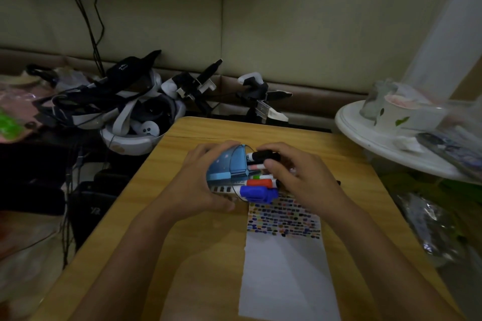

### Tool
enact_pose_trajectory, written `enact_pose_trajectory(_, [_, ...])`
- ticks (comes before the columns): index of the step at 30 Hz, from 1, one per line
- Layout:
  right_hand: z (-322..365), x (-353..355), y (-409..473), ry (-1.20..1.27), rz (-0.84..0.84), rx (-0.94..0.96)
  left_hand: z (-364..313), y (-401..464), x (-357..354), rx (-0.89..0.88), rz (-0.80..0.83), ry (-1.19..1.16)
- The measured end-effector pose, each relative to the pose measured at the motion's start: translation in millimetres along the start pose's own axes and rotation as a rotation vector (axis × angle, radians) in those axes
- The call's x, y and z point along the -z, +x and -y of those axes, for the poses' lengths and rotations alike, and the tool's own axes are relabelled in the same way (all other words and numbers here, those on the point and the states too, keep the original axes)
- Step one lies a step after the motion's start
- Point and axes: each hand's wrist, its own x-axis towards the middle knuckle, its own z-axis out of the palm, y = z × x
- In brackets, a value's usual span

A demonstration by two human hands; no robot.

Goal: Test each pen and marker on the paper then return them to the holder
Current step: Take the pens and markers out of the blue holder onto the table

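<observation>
A blue patterned pen holder lies tipped on its side on the wooden table, mouth to the right. My left hand grips its body. Several markers stick out of the mouth: a black-capped one on top, a red one and a blue one lower down. My right hand curls over the marker ends, fingers round the black-capped marker. A white paper sheet lies below, its upper part covered with rows of small coloured test marks.
VR headsets with straps and cables and gripper devices crowd the far left and back. A round white tray with a cup stands at the right. A plastic-wrapped bundle lies off the table's right edge.
</observation>
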Motion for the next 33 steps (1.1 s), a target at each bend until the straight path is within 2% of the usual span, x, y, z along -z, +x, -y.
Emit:
enact_pose_trajectory(3, [2, -1, 0, 0.076, -0.003, -0.028, 0, 0, 0, -0.008, 0.001, 0.014])
enact_pose_trajectory(9, [3, -4, 0, 0.117, -0.129, -0.026, -1, 0, -1, 0.009, -0.003, -0.009])
enact_pose_trajectory(14, [5, -3, -1, 0.133, -0.086, -0.033, -1, 1, -2, 0.005, -0.005, -0.006])
enact_pose_trajectory(22, [7, 1, -4, 0.12, -0.242, -0.06, 2, 1, -4, -0.001, -0.018, -0.016])
enact_pose_trajectory(25, [3, 23, -3, 0.279, -0.273, -0.119, 5, 3, -4, 0.028, -0.049, -0.089])
enact_pose_trajectory(30, [-31, 58, -7, 0.601, -0.46, -0.279, 12, 5, -7, 0.069, -0.125, -0.153])
enact_pose_trajectory(33, [-57, 61, -11, 0.696, -0.497, -0.353, 15, 6, -8, 0.084, -0.143, -0.2])
